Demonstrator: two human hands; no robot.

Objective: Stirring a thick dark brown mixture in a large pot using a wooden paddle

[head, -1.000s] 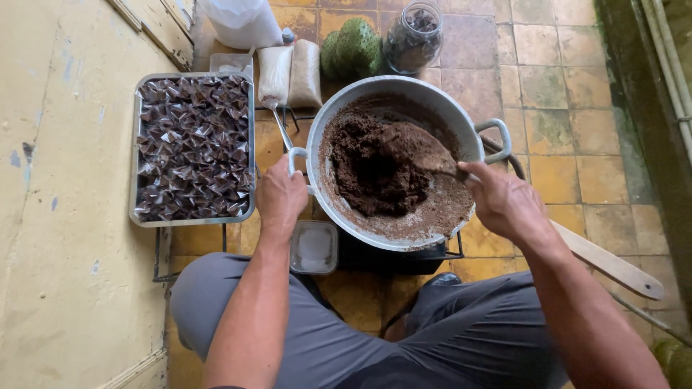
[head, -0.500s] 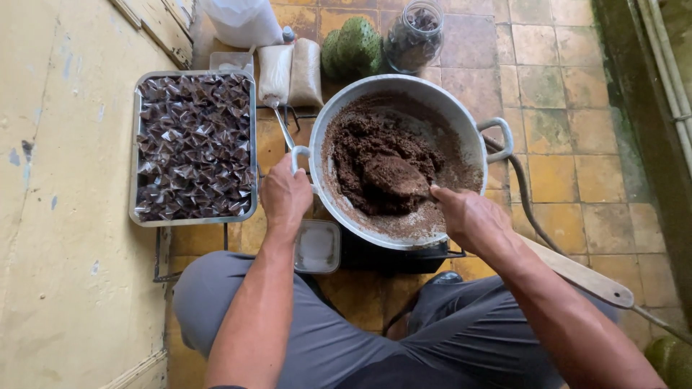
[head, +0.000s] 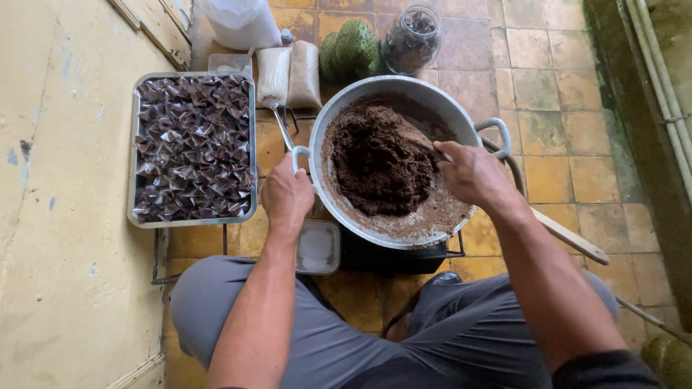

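Our left hand (head: 286,198) grips the rim handle of the wide grey metal pot (head: 461,122); our right hand (head: 472,173) is closed on a wooden paddle (head: 422,137) sunk in thick dark brown paste (head: 378,162) between both hands. A hard push could tip the pot off its stand.

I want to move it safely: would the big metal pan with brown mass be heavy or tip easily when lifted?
The pan is probably heavy: it is wide and holds a thick brown mass. Lifted by one handle, it may tilt. The left hand grips its rim, suggesting it shifts when stirred.
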